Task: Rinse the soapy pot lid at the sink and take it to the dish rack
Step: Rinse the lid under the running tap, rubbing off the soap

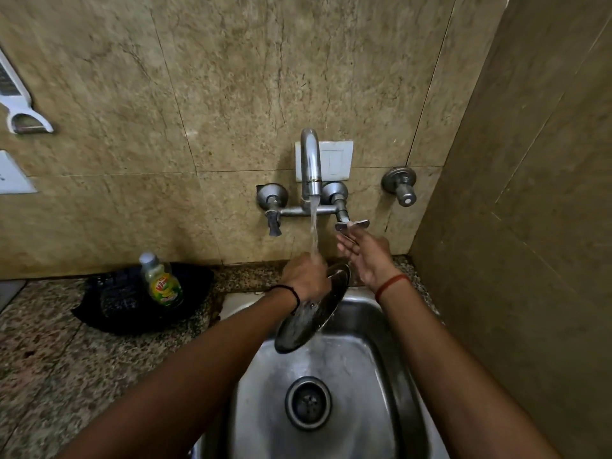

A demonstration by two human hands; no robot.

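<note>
One hand does the holding: the left hand (306, 279) grips the pot lid (311, 313) tilted under the stream (314, 226) above the sink (397, 376); the right hand (364, 256) hangs open, free to rub; turning the lid should rinse both faces.

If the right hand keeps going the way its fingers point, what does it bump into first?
Probably the right tap handle. The open right hand points up toward the wall, its fingertips just below that handle. Depth is hard to judge, so it might pass just in front.
</note>
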